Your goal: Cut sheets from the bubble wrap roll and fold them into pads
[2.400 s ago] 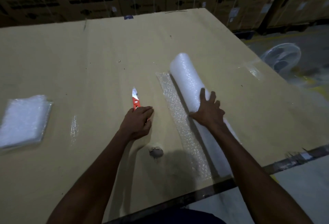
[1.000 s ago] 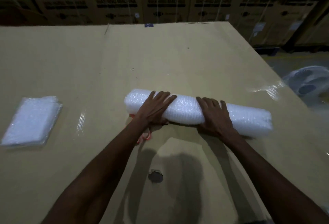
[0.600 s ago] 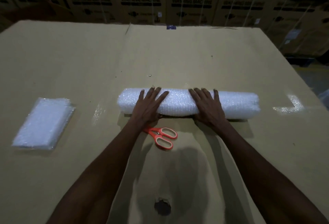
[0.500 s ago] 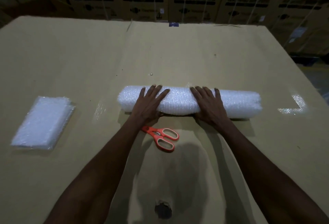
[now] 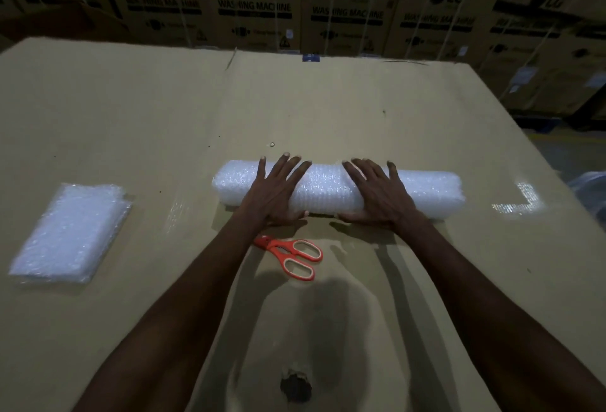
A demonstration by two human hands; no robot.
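- Head view, work surface: a broad cardboard-covered table (image 5: 328,110) with a ragged hole (image 5: 295,386) near its front edge. Stacked cartons (image 5: 255,15) printed "WASHING MACHINE" stand behind the far edge.
- Head view, task item: the bubble wrap roll (image 5: 331,188) lies crosswise at mid-table, wound up, with no loose sheet visibly drawn out from it.
- Head view, left hand (image 5: 275,192): laid palm-down over the left part of the roll, fingers straight and spread, tips reaching over its far side, thumb at the near underside. It presses on the roll and does not clasp it.
- Head view, right hand (image 5: 377,195): same posture on the roll, just right of centre, fingers straight and spread, thumb low on the near side. Nothing is held.
- Head view, tool: orange scissors (image 5: 290,256) lie on the table just in front of the roll, handles towards the right, blade end partly hidden under the left forearm. Neither hand touches them.
- Head view, output: a folded bubble wrap pad (image 5: 70,231) lies well apart at the left of the table. Whether it is one pad or several stacked cannot be told.
- Assessment, step in hand: positioning or rolling the roll ahead of drawing the next sheet; cutting not yet begun.
- Assessment, next move: locate the free edge, which is not discernible here, pin it and unroll an even length, then free one hand for the scissors.
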